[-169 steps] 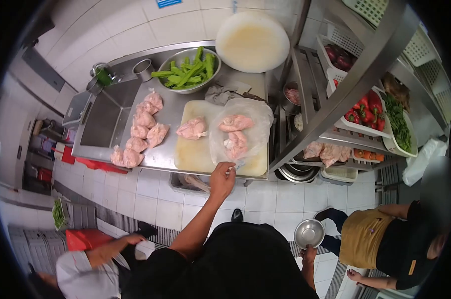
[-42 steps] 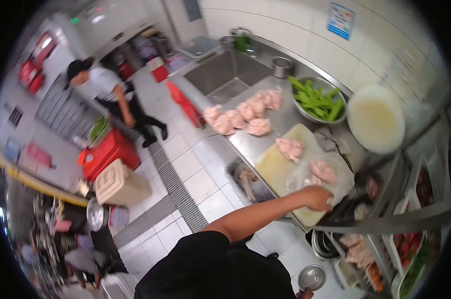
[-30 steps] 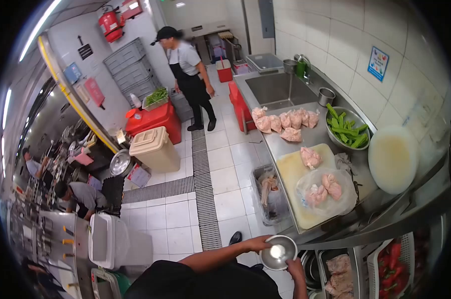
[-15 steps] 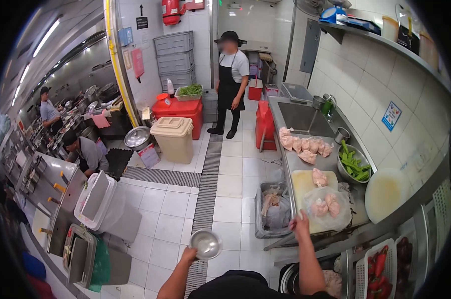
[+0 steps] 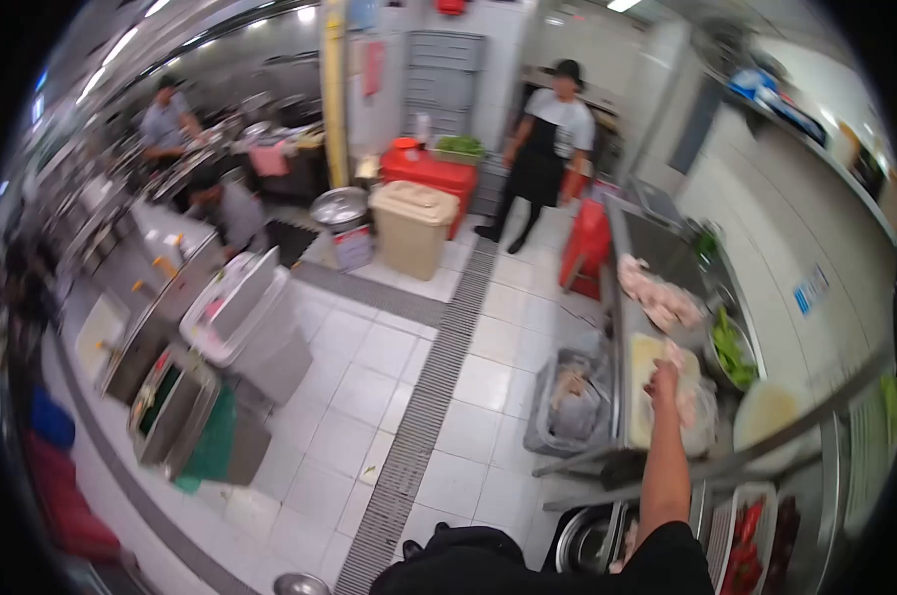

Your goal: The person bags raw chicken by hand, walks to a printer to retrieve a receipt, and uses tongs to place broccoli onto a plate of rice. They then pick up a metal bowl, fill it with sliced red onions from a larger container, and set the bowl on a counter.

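Note:
My right hand (image 5: 664, 381) reaches out over the pale cutting board (image 5: 640, 402) on the steel counter, right beside a clear plastic bag of raw chicken (image 5: 703, 415). Blur hides whether its fingers grip anything. A small metal bowl (image 5: 301, 585) shows at the bottom edge on my left; the hand under it is out of frame. More raw chicken pieces (image 5: 657, 293) lie further along the counter, before the sink (image 5: 667, 243). A bowl of green vegetables (image 5: 732, 349) and a round white board (image 5: 766, 412) sit against the wall.
A bin of scraps (image 5: 567, 397) stands on the floor by the counter. A floor drain grate (image 5: 439, 377) runs down the aisle. White lidded bins (image 5: 250, 317) are at left, a beige bin (image 5: 414, 223) and a red container (image 5: 429, 169) ahead. A person in a black apron (image 5: 553, 139) stands beyond; others work at far left.
My view has swung left and up from the counter toward the aisle. The metal bowl dropped to the bottom edge and its hand left the frame. My right hand moved onto the cutting board.

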`<state>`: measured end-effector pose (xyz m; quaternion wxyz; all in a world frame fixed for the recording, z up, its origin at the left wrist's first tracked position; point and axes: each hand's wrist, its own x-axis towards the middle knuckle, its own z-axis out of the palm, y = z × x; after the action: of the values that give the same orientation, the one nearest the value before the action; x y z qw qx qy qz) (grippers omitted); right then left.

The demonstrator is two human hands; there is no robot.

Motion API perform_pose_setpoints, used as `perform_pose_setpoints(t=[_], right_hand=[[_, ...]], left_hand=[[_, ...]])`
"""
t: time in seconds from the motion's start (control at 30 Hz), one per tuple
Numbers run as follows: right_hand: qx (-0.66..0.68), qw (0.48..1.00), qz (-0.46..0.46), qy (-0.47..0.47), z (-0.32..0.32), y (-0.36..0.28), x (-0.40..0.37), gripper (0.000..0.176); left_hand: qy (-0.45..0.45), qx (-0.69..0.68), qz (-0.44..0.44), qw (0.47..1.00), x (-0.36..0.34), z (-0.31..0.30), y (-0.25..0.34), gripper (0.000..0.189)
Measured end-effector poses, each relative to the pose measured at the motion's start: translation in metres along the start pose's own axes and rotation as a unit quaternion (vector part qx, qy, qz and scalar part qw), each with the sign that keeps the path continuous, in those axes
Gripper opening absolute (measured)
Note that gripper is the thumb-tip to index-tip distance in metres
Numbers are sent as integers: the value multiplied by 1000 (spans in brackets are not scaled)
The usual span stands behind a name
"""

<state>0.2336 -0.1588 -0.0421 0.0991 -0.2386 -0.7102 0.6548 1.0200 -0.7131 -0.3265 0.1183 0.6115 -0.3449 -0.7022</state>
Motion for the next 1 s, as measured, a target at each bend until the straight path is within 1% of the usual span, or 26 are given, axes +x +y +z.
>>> perform_pose_setpoints(t=[0.07, 0.1, 0.13, 0.17, 0.2, 0.23, 0.27, 0.3, 0.33, 0.37, 0.4, 0.43, 0.47, 0.5, 0.53, 0.6, 0.63, 0.67, 0.7, 0.73, 0.8, 0.83, 0.87, 0.9, 0.93, 1.0], right_hand=[[9, 1000, 4, 9, 20, 20, 49, 53], [8, 999, -12, 33, 47, 28, 57, 45], [9, 998, -22, 64, 65, 45, 64, 37], [4, 999, -13, 39, 65, 110, 142, 37], [-6, 974, -69, -217, 123, 198, 126, 22], [7, 951, 71, -301, 146, 243, 111, 14], [21, 903, 204, -377, 179, 253, 48, 18], [-208, 904, 102, -361, 210, 262, -32, 22], [-197, 869, 111, -439, 229, 289, -92, 28], [-256, 812, 133, -508, 253, 313, -148, 29], [-278, 758, 158, -568, 268, 326, -206, 31], [-303, 742, 164, -576, 269, 311, -280, 35], [-303, 714, 201, -599, 275, 315, -331, 37], [-304, 684, 238, -618, 275, 324, -369, 40], [-309, 674, 232, -629, 275, 325, -391, 40], [-381, 624, 204, -651, 278, 331, -424, 43], [-359, 679, 176, -615, 276, 344, -428, 45], [-341, 728, 165, -571, 280, 367, -423, 43], [-325, 783, 158, -506, 278, 367, -433, 41], [-327, 800, 178, -471, 281, 367, -441, 38], [-365, 794, 201, -443, 284, 357, -471, 30], [-388, 784, 184, -449, 288, 358, -490, 28], [-393, 777, 183, -456, 296, 361, -509, 28], [-395, 772, 184, -462, 305, 365, -533, 28], [-398, 769, 186, -464, 317, 372, -559, 28], [-352, 741, 184, -540, 345, 379, -618, 32]], left_hand=[[87, -100, 3, 991, -4, -10, -36, 35], [91, -71, 32, 993, 7, -14, -51, 31], [94, -31, 61, 993, 15, -22, -58, 33], [92, 18, 87, 992, 7, -33, -57, 39], [202, -98, 20, 974, -13, -36, -58, 38], [287, -212, -45, 933, -26, -10, -52, 37], [304, -205, -61, 928, -30, -12, -61, 36], [309, -215, -65, 924, -34, -17, -68, 36], [304, -212, -100, 924, -37, -26, -75, 37], [299, -212, -132, 921, -43, -33, -80, 39], [307, -230, -131, 914, -43, -42, -89, 39], [310, -233, -143, 911, -43, -51, -94, 38], [312, -235, -156, 908, -43, -61, -99, 37], [319, -249, -156, 901, -42, -74, -103, 37], [312, -270, -166, 896, -39, -89, -105, 37], [317, -283, -175, 888, -34, -122, -102, 38], [324, -294, -172, 883, -33, -142, -100, 38], [299, -302, -146, 893, -28, -160, -96, 39], [274, -310, -120, 902, -23, -178, -94, 40], [275, -331, -114, 895, -13, -198, -91, 42], [246, -330, -92, 907, 6, -235, -79, 41], [236, -394, -87, 884, 17, -249, -67, 42], [202, -412, -81, 885, 35, -269, -59, 42], [214, -424, -66, 877, 44, -279, -37, 41], [215, -404, -60, 887, 48, -288, -3, 40], [171, -376, -35, 910, 69, -315, 47, 37]])
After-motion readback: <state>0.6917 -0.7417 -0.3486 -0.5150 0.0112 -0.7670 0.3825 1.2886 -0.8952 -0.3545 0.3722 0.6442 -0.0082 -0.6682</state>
